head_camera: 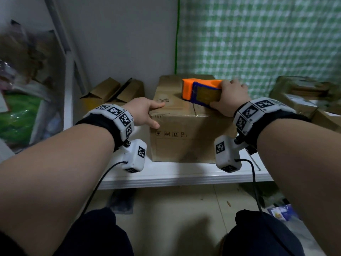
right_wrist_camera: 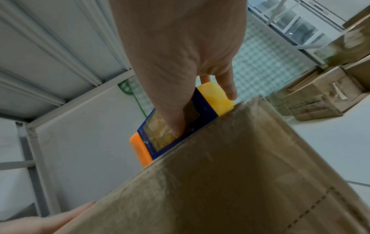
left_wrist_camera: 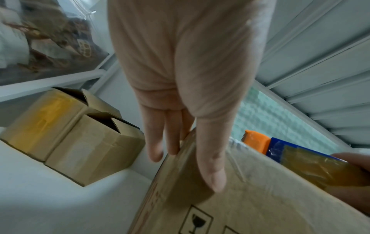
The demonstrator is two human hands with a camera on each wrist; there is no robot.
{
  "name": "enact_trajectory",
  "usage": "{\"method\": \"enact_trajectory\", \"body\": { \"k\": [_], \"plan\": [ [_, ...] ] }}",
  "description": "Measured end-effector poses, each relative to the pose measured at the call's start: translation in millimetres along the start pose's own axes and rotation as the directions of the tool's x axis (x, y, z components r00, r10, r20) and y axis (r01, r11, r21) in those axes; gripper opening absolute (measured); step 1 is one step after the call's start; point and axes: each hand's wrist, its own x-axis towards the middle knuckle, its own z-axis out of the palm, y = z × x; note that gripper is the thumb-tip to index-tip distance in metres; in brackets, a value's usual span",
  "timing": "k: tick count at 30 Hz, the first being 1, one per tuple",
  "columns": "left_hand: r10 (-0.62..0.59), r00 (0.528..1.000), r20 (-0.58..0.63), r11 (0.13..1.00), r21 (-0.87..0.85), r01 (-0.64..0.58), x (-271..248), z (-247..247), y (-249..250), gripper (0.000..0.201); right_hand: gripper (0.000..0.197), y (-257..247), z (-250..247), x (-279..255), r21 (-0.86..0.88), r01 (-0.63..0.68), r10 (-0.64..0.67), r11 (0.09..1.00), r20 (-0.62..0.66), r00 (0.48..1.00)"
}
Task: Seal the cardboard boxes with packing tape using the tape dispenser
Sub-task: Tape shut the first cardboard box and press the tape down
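Note:
A brown cardboard box (head_camera: 186, 133) stands on a white shelf (head_camera: 175, 174), flaps closed along a centre seam. My right hand (head_camera: 230, 97) grips an orange and blue tape dispenser (head_camera: 201, 91) holding a roll of brownish tape, and it sits on the box top over the seam near the front. In the right wrist view the thumb presses on the tape roll (right_wrist_camera: 170, 126) while the dispenser (right_wrist_camera: 180, 125) meets the box (right_wrist_camera: 240, 182). My left hand (head_camera: 147, 111) rests on the box's front left corner, fingers straight; the thumb (left_wrist_camera: 210, 158) lies on the front face of the box (left_wrist_camera: 250, 197), the dispenser (left_wrist_camera: 280, 152) behind.
Two small open cardboard boxes (head_camera: 114, 93) stand at the back left of the shelf, also seen as boxes (left_wrist_camera: 76, 139) beside my left hand. More boxes (head_camera: 304, 97) are piled at the right. A checked green sheet (head_camera: 258, 34) hangs behind. Shelf uprights (head_camera: 68, 89) stand left.

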Motion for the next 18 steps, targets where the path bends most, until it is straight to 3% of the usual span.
{"method": "enact_trajectory", "body": {
  "k": [11, 15, 18],
  "plan": [
    [0.211, 0.974, 0.085, 0.977, -0.007, -0.212, 36.4, 22.6, 77.5, 0.075, 0.046, 51.1, -20.0, -4.5, 0.084, -0.116, 0.12, 0.99, -0.036, 0.992],
    [0.284, 0.951, 0.123, 0.943, -0.213, -0.255, 46.6, 35.8, 109.7, 0.057, 0.049, 61.0, -24.7, -8.7, 0.116, -0.09, 0.095, 0.989, -0.042, 0.995],
    [0.213, 0.974, 0.082, 0.888, -0.433, -0.158, 50.0, 38.5, 131.4, 0.042, 0.049, 68.0, -25.8, -13.1, 0.156, -0.064, 0.078, 0.986, -0.086, 0.993]
  ]
}}
